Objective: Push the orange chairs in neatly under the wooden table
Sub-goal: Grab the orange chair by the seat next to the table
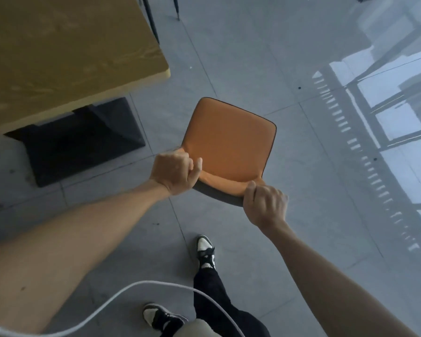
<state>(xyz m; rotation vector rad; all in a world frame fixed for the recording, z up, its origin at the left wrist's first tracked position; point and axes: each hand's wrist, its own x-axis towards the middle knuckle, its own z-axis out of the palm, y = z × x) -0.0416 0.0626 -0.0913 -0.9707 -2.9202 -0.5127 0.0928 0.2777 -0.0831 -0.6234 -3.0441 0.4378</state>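
While both hands clamp the chair point(229, 139) backrest, it stands on the floor point(265, 57) clear of the bench point(58, 57), off its near right corner, seat not under the top. Left hand point(174, 172) is closed on the left end of the backrest's top edge, thumb on the orange side, fingers curled over the back. Right hand point(265, 205) is closed on the right end the same way, knuckles up. Both arms are bare and reach forward from the bottom corners of the view.

Chair: orange seat and orange backrest face with dark piping round the seat edge; backrest rear is dark grey. Seat front points away from the person, angled slightly toward the upper left. Legs hidden under the seat.

Bench: wooden top fills the upper left, with a dark flat base point(83, 139) on the floor below its near edge. Base is left of the chair, a gap of floor between them.

Floor is grey tile, with bright window reflections on the right. Thin dark legs point(153, 23) of other furniture show past the bench's far corner at top. Person's shoes point(206, 250) are black and white, trousers dark, one foot just behind the chair, the other nearer the bottom edge. A white cable point(156, 285) loops across the bottom of the view.
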